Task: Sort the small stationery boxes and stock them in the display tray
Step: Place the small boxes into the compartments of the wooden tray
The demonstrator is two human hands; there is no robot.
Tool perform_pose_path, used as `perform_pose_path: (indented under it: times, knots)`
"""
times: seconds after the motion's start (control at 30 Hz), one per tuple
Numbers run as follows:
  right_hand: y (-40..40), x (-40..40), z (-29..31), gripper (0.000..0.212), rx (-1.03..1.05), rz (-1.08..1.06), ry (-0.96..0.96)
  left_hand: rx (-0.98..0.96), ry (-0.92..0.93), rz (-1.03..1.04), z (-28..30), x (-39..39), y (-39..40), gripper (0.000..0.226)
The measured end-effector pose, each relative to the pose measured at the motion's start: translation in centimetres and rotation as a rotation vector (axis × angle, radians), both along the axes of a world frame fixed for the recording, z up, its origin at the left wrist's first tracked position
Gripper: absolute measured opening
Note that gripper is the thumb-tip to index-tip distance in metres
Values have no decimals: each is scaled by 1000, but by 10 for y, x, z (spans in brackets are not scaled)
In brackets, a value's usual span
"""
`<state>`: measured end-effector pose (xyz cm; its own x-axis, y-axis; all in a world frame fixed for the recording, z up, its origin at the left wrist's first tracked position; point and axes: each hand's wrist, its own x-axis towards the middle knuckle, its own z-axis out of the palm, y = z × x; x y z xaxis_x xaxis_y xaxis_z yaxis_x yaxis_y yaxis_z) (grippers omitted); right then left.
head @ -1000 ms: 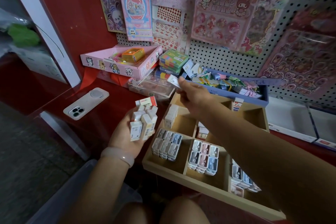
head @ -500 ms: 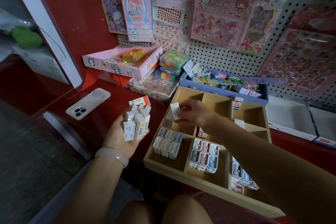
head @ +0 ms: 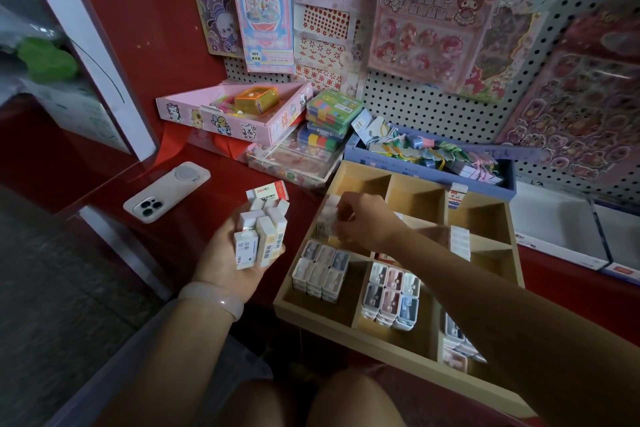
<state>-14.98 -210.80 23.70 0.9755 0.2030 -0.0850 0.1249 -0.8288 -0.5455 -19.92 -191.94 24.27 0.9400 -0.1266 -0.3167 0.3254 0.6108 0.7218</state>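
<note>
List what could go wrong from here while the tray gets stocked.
1. The left hand holds a loose stack of small boxes in its palm; the red-topped one at the far end could slip off.
2. The right hand is setting a box into the wooden tray beside standing boxes, which it might knock over.
3. The forearm crosses filled compartments and may disturb them.

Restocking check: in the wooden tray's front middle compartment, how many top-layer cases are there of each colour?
Pink small plastic cases: 2
Blue small plastic case: 1
White small plastic cases: 3
Total: 6
</note>
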Motion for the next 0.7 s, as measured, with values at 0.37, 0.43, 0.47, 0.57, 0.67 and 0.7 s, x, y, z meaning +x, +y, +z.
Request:
perform_pose_path:
  times: [0.37,0.43,0.47,0.57,0.67,0.7]
  knots:
    - [25,2,-5,23,-274,25,-54,83,-4,64,-5,-1,7,58]
    - [27,3,-6,34,-243,4,-8,41,5,51,-1,-1,7,50]
    - [27,3,-8,41,-202,-15,30,19,-13,30,-2,-1,8,36]
    - [24,5,-6,40,-52,-77,175,-16,-32,-41,0,-4,8,44]
    - [18,5,-3,19,101,-134,265,-7,20,-4,3,-5,7,16]
    - [18,5,-2,19,129,-144,273,-15,41,10,4,-4,5,25]
